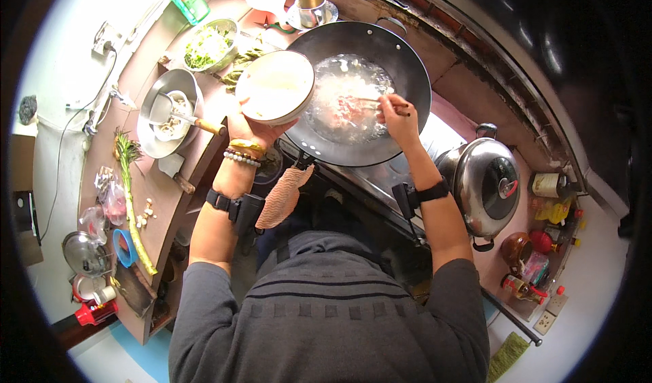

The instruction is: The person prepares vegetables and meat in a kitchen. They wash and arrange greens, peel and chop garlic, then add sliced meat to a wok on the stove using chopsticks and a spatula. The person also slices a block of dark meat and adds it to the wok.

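Observation:
My left hand (pixel 257 128) grips a white bowl (pixel 275 85) from below, close to the left side of a large dark wok (pixel 410 72). Glare hides most of the bowl's inside. Pinched in my right hand (pixel 399 120) is a pair of chopsticks (pixel 369 101), reaching into the wok. Their tips are among pale pink pieces of food (pixel 342 109), probably meat, in bubbling clear liquid (pixel 379 77). The wok's handle, wrapped in a pinkish ribbed cloth (pixel 285 194), points toward me between my forearms.
On the left counter are a steel basin (pixel 191 85) with a wooden-handled turner (pixel 198 123), a cleaver (pixel 172 166), a long green stalk (pixel 132 215) and a colander of greens (pixel 232 36). A lidded steel pot (pixel 471 189) stands right of the wok. Several bottles (pixel 550 185) line the right wall.

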A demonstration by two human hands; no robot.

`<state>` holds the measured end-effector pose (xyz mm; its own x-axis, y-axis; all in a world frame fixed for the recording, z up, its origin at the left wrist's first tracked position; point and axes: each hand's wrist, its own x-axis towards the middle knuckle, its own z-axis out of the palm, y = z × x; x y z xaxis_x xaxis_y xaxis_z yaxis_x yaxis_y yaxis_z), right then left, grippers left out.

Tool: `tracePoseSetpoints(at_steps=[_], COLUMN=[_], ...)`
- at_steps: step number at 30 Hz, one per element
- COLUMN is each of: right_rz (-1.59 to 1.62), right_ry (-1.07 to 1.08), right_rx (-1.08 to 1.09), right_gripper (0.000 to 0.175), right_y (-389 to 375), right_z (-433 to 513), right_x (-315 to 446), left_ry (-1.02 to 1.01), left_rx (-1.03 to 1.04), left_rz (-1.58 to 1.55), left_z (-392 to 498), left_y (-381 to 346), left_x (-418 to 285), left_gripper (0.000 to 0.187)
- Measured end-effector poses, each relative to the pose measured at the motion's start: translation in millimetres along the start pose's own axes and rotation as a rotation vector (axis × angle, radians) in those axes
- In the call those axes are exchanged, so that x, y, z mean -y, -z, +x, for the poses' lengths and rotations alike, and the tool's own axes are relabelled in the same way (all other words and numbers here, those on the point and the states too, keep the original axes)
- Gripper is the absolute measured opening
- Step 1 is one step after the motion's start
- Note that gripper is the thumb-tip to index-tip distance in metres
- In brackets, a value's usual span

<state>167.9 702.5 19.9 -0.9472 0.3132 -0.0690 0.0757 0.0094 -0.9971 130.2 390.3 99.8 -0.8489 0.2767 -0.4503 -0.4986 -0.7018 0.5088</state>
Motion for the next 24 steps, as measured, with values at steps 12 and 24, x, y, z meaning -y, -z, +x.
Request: tracePoseSetpoints(at_steps=[12, 24], right_rz=[-0.064, 0.260], right_ry=[0.118, 0.476], right_rx=[-0.258, -0.066], right_gripper=[0.023, 0.022], right_y=[27.9, -106.3], right_z=[-15.3, -145.4], right_x=[44.4, 164.5], left_ry=[-0.158, 0.054], left_rx=[0.417, 0.352], left_rz=[0.117, -0.064], left_z=[-27.5, -73.4], left_y=[9.4, 33.2], left_x=[1.9, -25.4], left_gripper=[0.070, 0.066])
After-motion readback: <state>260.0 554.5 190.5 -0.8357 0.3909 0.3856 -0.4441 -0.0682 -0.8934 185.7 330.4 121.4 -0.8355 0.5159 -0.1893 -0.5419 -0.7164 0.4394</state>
